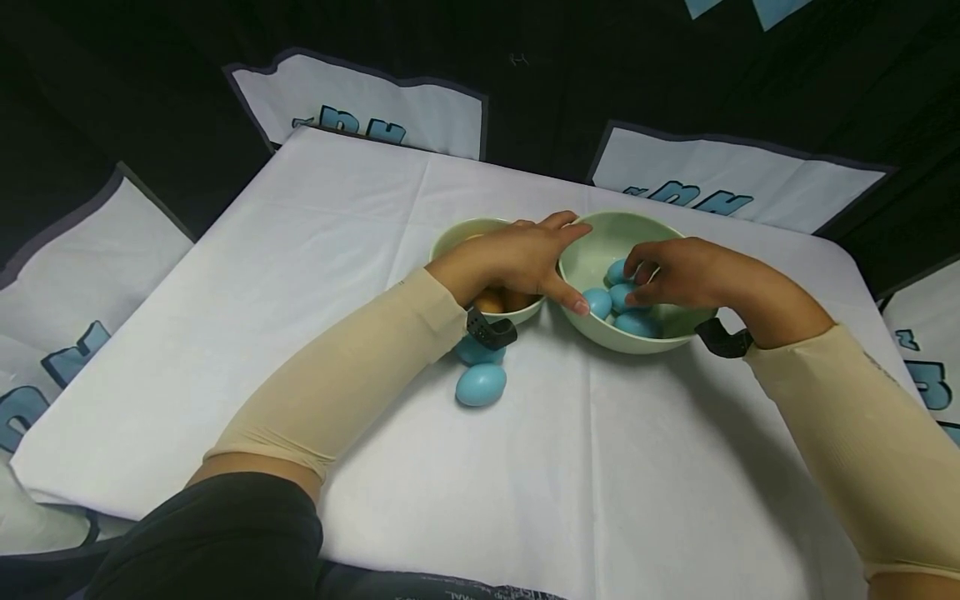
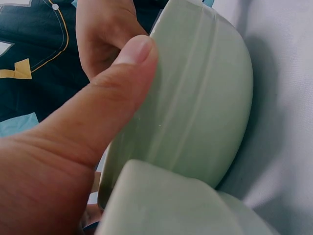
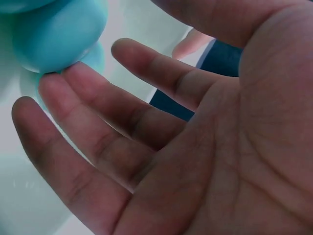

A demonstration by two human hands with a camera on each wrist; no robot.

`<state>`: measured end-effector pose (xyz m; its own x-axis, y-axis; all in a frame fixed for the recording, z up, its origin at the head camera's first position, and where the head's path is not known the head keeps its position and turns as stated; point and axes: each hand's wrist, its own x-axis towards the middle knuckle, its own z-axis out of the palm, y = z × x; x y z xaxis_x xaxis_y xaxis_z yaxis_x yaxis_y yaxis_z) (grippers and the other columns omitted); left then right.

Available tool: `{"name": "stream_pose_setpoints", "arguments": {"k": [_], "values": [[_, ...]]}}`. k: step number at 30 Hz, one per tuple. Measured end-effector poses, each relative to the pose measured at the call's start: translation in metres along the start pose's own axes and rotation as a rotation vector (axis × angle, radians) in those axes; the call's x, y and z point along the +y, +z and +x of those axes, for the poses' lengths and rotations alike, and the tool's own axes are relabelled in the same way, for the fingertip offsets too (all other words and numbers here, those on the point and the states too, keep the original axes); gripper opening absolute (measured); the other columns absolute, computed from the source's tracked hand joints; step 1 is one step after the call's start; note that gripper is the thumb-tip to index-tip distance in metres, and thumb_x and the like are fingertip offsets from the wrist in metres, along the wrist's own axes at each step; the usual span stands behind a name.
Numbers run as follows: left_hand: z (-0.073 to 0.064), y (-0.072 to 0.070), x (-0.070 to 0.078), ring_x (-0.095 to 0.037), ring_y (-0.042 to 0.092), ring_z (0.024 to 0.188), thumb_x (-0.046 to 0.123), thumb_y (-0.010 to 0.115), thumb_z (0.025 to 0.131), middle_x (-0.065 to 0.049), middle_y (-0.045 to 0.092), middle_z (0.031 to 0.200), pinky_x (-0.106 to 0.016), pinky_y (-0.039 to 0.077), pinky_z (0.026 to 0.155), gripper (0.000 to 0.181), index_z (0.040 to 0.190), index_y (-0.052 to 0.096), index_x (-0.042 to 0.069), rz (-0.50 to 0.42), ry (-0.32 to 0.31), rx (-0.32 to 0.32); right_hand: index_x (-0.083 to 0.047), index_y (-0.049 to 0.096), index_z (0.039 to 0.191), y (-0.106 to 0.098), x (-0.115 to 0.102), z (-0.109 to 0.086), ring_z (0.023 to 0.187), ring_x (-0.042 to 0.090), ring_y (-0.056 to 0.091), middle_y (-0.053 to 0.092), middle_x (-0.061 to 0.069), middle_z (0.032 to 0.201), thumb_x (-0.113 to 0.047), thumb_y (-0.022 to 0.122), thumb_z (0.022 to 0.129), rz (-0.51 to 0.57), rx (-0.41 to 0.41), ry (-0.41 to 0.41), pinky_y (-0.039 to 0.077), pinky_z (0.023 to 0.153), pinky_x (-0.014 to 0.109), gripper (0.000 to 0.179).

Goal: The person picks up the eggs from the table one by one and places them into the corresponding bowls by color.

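My left hand (image 1: pixel 528 254) reaches over the smaller pale green bowl (image 1: pixel 468 227) with its fingers spread. Its thumb touches the rim of the larger pale green bowl (image 1: pixel 630 340), as the left wrist view also shows. Inside the larger bowl lie several blue eggs (image 1: pixel 637 323). My right hand (image 1: pixel 686 271) is down in that bowl, fingers loosely bent. In the right wrist view its fingertips meet the underside of a blue egg (image 3: pixel 63 34), without closing round it. Brown-orange eggs (image 1: pixel 491 302) sit in the smaller bowl, partly hidden by my left hand.
Two more blue eggs lie on the white tablecloth in front of the smaller bowl, a nearer egg (image 1: pixel 481 384) and one partly under my left wrist (image 1: pixel 478 352). A dark curtain with white printed panels (image 1: pixel 360 104) hangs beyond the white-covered table (image 1: pixel 375 483).
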<state>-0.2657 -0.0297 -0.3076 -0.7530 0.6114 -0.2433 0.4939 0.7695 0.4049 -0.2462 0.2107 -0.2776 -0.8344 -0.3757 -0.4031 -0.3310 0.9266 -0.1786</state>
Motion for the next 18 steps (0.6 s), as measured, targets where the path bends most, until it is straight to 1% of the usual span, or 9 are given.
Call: {"name": "stream_pose_setpoints", "arguments": {"k": [3, 9, 18], "values": [[-0.0005, -0.0001, -0.0003, -0.030, 0.030, 0.138, 0.086, 0.062, 0.062, 0.011, -0.001, 0.162, -0.048, 0.029, 0.110, 0.119, 0.156, 0.008, 0.038, 0.002, 0.005, 0.001, -0.018, 0.057, 0.127, 0.0001, -0.0009, -0.0006, 0.107, 0.028, 0.057, 0.066, 0.008, 0.118, -0.044, 0.068, 0.089, 0.003, -0.002, 0.004, 0.047, 0.084, 0.047, 0.048], [-0.0012, -0.0011, -0.0013, -0.031, 0.030, 0.137, 0.089, 0.060, 0.059, 0.010, -0.001, 0.162, -0.050, 0.027, 0.111, 0.120, 0.155, 0.007, 0.040, 0.003, 0.012, -0.007, -0.019, 0.054, 0.131, -0.0020, -0.0029, -0.0011, 0.108, 0.029, 0.056, 0.063, 0.009, 0.122, -0.046, 0.067, 0.089, 0.018, -0.002, 0.012, 0.047, 0.084, 0.049, 0.051], [-0.0003, -0.0003, -0.0016, -0.030, 0.033, 0.135, 0.090, 0.059, 0.058, 0.009, 0.002, 0.162, -0.048, 0.030, 0.110, 0.121, 0.155, 0.010, 0.038, 0.007, 0.028, 0.001, -0.018, 0.056, 0.129, -0.0032, -0.0029, -0.0025, 0.112, 0.029, 0.056, 0.064, 0.007, 0.120, -0.045, 0.070, 0.087, 0.012, 0.011, 0.002, 0.046, 0.087, 0.051, 0.052]]}}
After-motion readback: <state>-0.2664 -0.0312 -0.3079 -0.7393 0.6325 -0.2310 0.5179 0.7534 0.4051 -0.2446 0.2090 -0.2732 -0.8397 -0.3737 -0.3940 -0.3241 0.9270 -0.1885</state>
